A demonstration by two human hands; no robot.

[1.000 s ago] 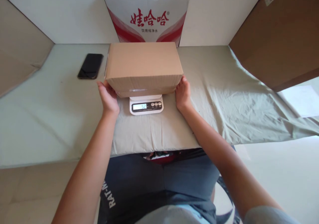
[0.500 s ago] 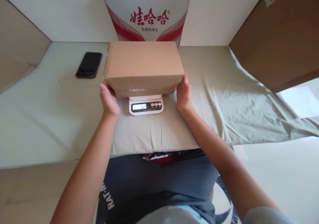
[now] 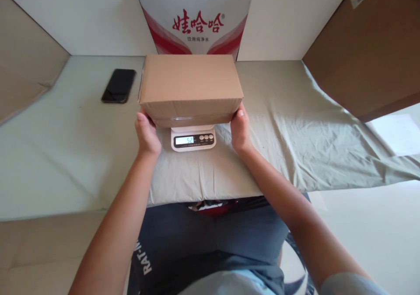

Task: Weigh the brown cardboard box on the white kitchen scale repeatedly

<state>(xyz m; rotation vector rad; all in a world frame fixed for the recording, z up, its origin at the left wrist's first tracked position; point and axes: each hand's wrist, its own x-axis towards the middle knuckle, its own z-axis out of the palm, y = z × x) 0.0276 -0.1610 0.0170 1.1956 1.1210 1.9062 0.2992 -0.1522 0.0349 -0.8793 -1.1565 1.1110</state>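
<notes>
A closed brown cardboard box (image 3: 192,78) is at the middle of the cloth-covered table, over a small white digital scale (image 3: 210,145). Only the scale's front panel shows, its lit display reading what looks like 52; the box covers the rest. At the box's lower left corner, my left hand (image 3: 146,133) grips the side, its thumb showing and the other fingers hidden. My right hand (image 3: 240,129) holds the opposite lower corner, fingers partly behind the box. Whether the box's full weight rests on the scale, I cannot tell.
A black phone (image 3: 118,85) lies left of the box. Behind stands a white and red carton (image 3: 197,19) with Chinese lettering. Large brown cardboard (image 3: 367,54) rises at the right, beside white paper (image 3: 397,133). Another cardboard panel (image 3: 26,54) stands at the left.
Both hands have drawn slightly inward against the box's lower corners. The box stays over the scale, and the display looks the same.
</notes>
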